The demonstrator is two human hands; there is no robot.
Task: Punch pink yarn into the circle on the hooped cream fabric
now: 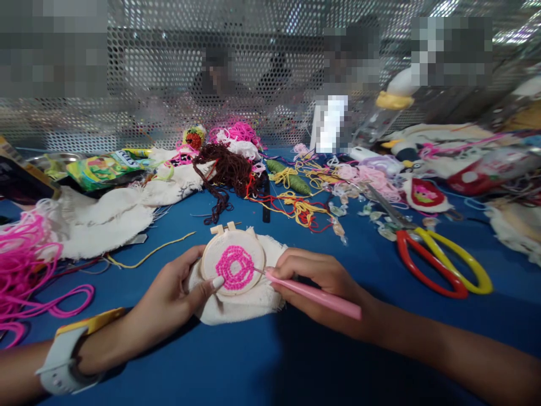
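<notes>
My left hand (186,290) grips the left edge of a small round embroidery hoop (232,230), its thumb resting on the front near the stitches. White cloth (236,309) is stretched in the hoop and spreads out loosely around and below it. Bright pink yarn stitches (236,277) form a rounded ring with a pale centre. Between the fingers of my right hand (321,282) is a pink punch needle (325,299), held like a pen. Its thin metal tip meets the right side of the pink stitching. Whether the tip goes through the cloth I cannot tell.
Large scissors with red and yellow handles (431,265) lie to the right. Loose pink yarn (25,254) and frayed white cloth (101,220) sit at the left. Brown yarn (228,169), a snack bag (105,169) and a clear bottle (380,121) stand towards the perforated metal screen (160,84).
</notes>
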